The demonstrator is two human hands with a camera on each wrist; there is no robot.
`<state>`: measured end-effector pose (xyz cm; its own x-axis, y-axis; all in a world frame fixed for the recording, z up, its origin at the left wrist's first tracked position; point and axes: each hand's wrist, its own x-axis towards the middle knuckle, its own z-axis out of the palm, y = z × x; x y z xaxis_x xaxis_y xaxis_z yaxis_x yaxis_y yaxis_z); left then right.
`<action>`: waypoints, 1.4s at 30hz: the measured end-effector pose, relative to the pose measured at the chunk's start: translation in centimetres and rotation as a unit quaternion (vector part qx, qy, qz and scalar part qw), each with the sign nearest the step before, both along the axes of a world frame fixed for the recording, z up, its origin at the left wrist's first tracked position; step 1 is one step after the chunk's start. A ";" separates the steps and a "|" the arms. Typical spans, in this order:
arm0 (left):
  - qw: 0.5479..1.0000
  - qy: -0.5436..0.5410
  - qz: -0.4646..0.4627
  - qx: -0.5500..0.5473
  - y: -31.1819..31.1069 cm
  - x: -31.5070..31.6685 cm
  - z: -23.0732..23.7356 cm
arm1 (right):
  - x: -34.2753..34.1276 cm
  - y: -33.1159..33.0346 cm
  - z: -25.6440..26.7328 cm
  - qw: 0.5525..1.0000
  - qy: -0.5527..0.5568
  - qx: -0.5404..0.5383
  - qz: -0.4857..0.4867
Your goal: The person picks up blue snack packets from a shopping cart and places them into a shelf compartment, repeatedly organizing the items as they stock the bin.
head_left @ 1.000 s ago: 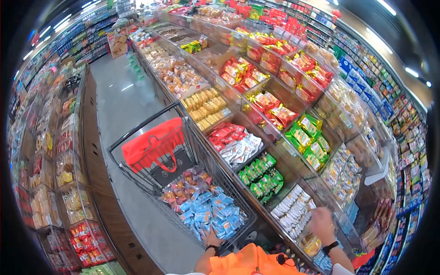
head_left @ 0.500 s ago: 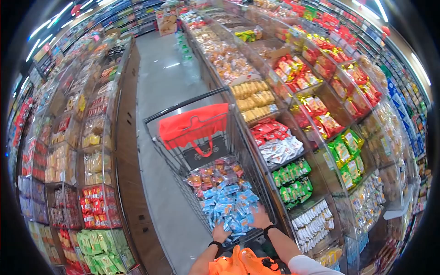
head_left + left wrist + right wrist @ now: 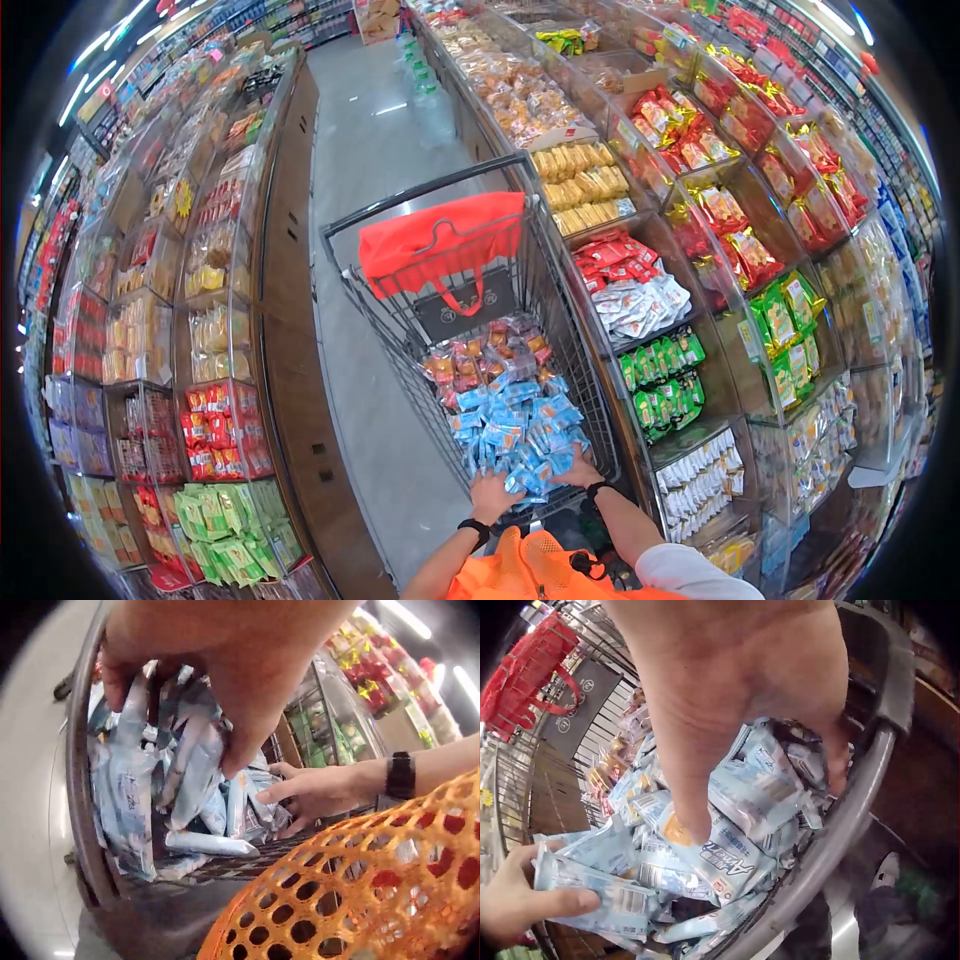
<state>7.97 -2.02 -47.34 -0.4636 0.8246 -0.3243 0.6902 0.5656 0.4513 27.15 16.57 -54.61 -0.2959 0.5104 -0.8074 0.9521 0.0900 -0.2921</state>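
Observation:
Light-blue snack packets (image 3: 515,425) lie heaped in the near end of a black wire shopping cart (image 3: 590,370). My left hand (image 3: 492,495) is at the near left of the heap. In the right wrist view its thumb lies across one blue packet (image 3: 604,896), with the fingers behind it. Reaching into the right side of the heap, my right hand (image 3: 577,468) rests on the packets, thumb and fingers spread (image 3: 697,814). Its fingertips are partly hidden among the wrappers. Beyond the blue heap lie clear-wrapped brown cakes (image 3: 470,355).
A red bag (image 3: 440,240) hangs at the cart's far end. Clear bins of snacks line the right, with white packets (image 3: 700,480) and green packets (image 3: 663,390) closest. Another bin shelf (image 3: 225,340) stands left across the grey aisle floor (image 3: 365,400).
My right hand has moved from above the white-packet bin down into the blue heap. My left hand stays at the heap. The head view has swung right.

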 end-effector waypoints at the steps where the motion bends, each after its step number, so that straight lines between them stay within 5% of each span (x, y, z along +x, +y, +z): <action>1: 1.000 0.010 -0.022 -0.017 0.1 -0.3 0.3 | 0.0 -0.3 0.0 1.000 0.005 0.011 0.014; 4: 0.996 -0.032 -0.067 -0.050 0.7 -1.7 2.2 | -0.6 -1.5 -1.4 0.992 -0.066 0.071 0.078; 11: 0.993 -0.077 -0.056 -0.064 0.0 -3.6 1.5 | -2.2 -1.8 1.9 0.989 0.009 0.147 0.004; 19: 0.990 -0.081 -0.091 -0.077 0.3 -3.4 2.7 | -1.6 -3.2 0.1 0.954 0.092 0.262 0.116; 22: 0.986 -0.076 -0.107 -0.100 -0.2 -3.1 2.2 | -1.9 -2.0 1.8 0.983 0.072 0.157 0.055; 32: 0.969 -0.069 -0.215 -0.096 -1.0 -3.6 3.5 | -5.6 2.9 -1.9 0.971 0.101 0.186 -0.113; 35: 0.963 -0.056 -0.254 -0.069 -1.7 -4.0 2.5 | -7.1 3.0 -1.5 0.993 0.005 0.118 -0.002; 38: 0.960 -0.077 -0.257 -0.080 -1.3 -4.0 2.5 | -7.9 1.9 -0.1 0.989 0.032 0.122 0.072; 42: 0.961 -0.078 -0.252 -0.082 -1.6 -4.0 2.6 | -8.4 -0.6 0.9 0.989 -0.079 0.125 0.028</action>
<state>3.99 -3.57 -44.74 0.0465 0.8630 -0.5031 0.8262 0.2498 0.5049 18.79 15.96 -53.74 -0.2106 0.6860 -0.6965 0.9754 0.1952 -0.1026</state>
